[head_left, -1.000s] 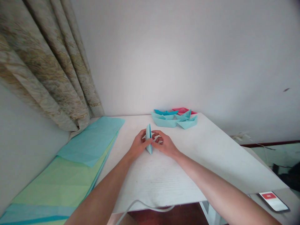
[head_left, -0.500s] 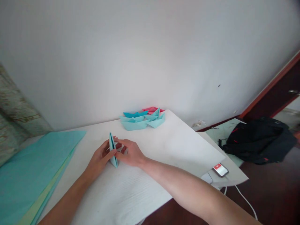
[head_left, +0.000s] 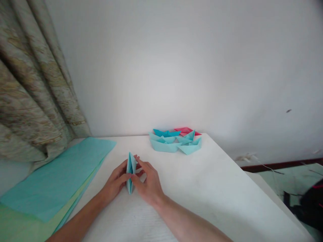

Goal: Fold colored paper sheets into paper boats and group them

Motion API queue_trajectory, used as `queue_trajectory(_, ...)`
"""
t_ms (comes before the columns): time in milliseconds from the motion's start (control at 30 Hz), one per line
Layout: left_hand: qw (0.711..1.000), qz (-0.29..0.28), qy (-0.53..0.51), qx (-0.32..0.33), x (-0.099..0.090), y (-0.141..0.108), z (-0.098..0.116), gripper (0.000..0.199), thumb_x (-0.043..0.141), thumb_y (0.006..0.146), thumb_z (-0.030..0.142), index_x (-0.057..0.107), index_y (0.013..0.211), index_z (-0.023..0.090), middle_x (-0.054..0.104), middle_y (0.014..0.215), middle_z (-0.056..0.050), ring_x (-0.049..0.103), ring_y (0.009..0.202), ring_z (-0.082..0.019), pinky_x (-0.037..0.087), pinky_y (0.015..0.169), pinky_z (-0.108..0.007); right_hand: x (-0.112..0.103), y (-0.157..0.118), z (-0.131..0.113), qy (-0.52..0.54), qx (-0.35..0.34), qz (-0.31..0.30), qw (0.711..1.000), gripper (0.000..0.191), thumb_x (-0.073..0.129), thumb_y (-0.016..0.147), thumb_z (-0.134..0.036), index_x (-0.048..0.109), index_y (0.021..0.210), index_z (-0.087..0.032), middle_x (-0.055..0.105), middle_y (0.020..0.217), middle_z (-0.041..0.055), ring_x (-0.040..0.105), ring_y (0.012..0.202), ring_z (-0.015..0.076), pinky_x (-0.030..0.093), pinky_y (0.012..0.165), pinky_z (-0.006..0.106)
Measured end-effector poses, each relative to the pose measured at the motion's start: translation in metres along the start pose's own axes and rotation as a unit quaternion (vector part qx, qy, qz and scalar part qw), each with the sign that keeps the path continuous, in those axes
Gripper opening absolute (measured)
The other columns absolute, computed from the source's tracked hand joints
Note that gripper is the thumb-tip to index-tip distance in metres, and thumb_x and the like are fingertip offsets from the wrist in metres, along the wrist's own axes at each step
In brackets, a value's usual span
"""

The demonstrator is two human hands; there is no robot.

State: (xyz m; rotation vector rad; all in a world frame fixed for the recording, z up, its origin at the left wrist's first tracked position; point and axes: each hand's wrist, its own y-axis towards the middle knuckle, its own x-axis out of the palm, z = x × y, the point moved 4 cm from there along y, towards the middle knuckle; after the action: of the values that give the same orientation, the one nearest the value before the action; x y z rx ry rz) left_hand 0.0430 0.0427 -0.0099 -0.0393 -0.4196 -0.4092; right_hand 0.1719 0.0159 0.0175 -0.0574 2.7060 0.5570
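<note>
A folded light blue paper [head_left: 130, 188] stands upright on its narrow end above the white table, with a gap open along its middle. My left hand [head_left: 116, 181] grips its left side, thumb across the near face. On the right side, my right hand [head_left: 149, 183] pinches it with thumb and fingers. Some fingertips of both hands are hidden behind the paper. Beyond the hands, several folded paper boats stand near the wall: light blue ones [head_left: 166, 147], a darker blue one [head_left: 161, 132] and a pink one [head_left: 187, 130].
Large blue sheets [head_left: 68, 171] and a green sheet [head_left: 22, 222] lie on the left of the table [head_left: 214, 188]. A patterned curtain [head_left: 37, 84] hangs at the left. The table's right edge slants down; a black bag [head_left: 313, 205] lies beyond it.
The camera view has swung left, so the curtain shows more and the phone is out of view. The folded paper has turned slightly more upright, and its gap looks wider. Both hands keep hold.
</note>
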Motion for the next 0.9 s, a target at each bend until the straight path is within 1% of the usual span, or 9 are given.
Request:
queue_trajectory(133,0.997,-0.006,0.074,0.011,-0.004,0.001,-0.003,0.048,0.053,0.086,0.034,0.048,0.133,0.025,0.054,0.134,-0.009,0.049,0.122,-0.030,0.035,0.105,-0.047,-0.001,0.002,0.007,-0.001,0.016,0.007,1.000,0.056,0.057,0.080,-0.022,0.044,0.135,-0.023,0.060,0.107,0.0070,0.061,0.078,0.0161,0.053,0.071,0.029)
queue_trajectory(233,0.982,-0.006,0.181,0.059,-0.001,0.001,0.001,0.048,0.052,0.087,0.031,0.046,0.135,0.025,0.049,0.138,-0.007,0.042,0.128,-0.027,0.026,0.111,-0.042,-0.001,0.003,0.009,0.007,0.029,0.003,1.000,0.056,0.056,0.081,-0.023,0.044,0.135,-0.023,0.060,0.112,0.0077,0.062,0.077,0.0156,0.053,0.065,0.027)
queue_trajectory(367,0.959,-0.022,0.258,0.114,0.010,0.002,0.005,0.057,0.055,0.084,0.024,0.039,0.139,0.025,0.046,0.141,-0.006,0.039,0.130,-0.027,0.028,0.110,-0.042,-0.001,0.004,0.013,0.017,0.030,0.011,0.999,0.058,0.057,0.078,-0.019,0.044,0.135,-0.024,0.061,0.113,0.0072,0.063,0.079,0.0166,0.053,0.062,0.025)
queue_trajectory(467,0.952,0.005,0.283,0.115,0.011,0.006,0.006,0.054,0.054,0.083,0.022,0.045,0.136,0.024,0.049,0.138,-0.005,0.043,0.127,-0.026,0.029,0.109,-0.041,-0.003,0.005,0.022,0.032,0.035,0.024,0.999,0.054,0.053,0.078,-0.015,0.049,0.132,-0.024,0.063,0.113,0.0061,0.064,0.079,0.0170,0.054,0.061,0.025)
queue_trajectory(600,0.969,0.081,0.217,0.088,0.002,0.013,0.005,0.042,0.060,0.076,0.018,0.063,0.117,0.020,0.061,0.125,-0.006,0.053,0.118,-0.025,0.039,0.102,-0.036,-0.007,0.009,0.034,0.079,0.063,0.044,0.994,0.050,0.049,0.076,-0.010,0.060,0.122,-0.024,0.068,0.107,0.0042,0.065,0.078,0.0180,0.054,0.059,0.025)
queue_trajectory(667,0.983,0.100,0.147,0.047,-0.002,0.016,0.000,0.044,0.064,0.070,0.015,0.065,0.114,0.019,0.067,0.115,-0.006,0.063,0.104,-0.025,0.049,0.092,-0.036,-0.011,0.012,0.038,0.106,0.077,0.065,0.989,0.045,0.050,0.074,-0.011,0.066,0.114,-0.023,0.070,0.103,0.0042,0.066,0.078,0.0190,0.054,0.057,0.025)
queue_trajectory(733,0.991,0.111,0.078,-0.005,-0.004,0.017,-0.006,0.052,0.066,0.067,0.014,0.062,0.119,0.020,0.072,0.103,-0.006,0.069,0.086,-0.024,0.055,0.079,-0.038,-0.014,0.014,0.040,0.136,0.084,0.086,0.983,0.036,0.053,0.075,-0.015,0.070,0.106,-0.022,0.071,0.099,0.0047,0.066,0.074,0.0191,0.054,0.054,0.025)
queue_trajectory(800,0.991,0.126,0.033,-0.030,-0.004,0.016,-0.008,0.052,0.069,0.066,0.017,0.063,0.118,0.020,0.074,0.095,-0.006,0.070,0.079,-0.024,0.057,0.074,-0.038,-0.015,0.015,0.040,0.176,0.085,0.094,0.976,0.029,0.056,0.076,-0.020,0.073,0.100,-0.022,0.073,0.095,0.0050,0.066,0.068,0.0183,0.054,0.052,0.025)
queue_trajectory(900,0.989,0.146,0.006,-0.020,-0.004,0.014,-0.007,0.040,0.073,0.062,0.016,0.072,0.102,0.019,0.075,0.091,-0.006,0.070,0.079,-0.024,0.057,0.074,-0.038,-0.017,0.014,0.037,0.206,0.077,0.104,0.970,0.025,0.059,0.076,-0.022,0.074,0.096,-0.021,0.074,0.086,0.0056,0.065,0.061,0.0169,0.052,0.049,0.025)
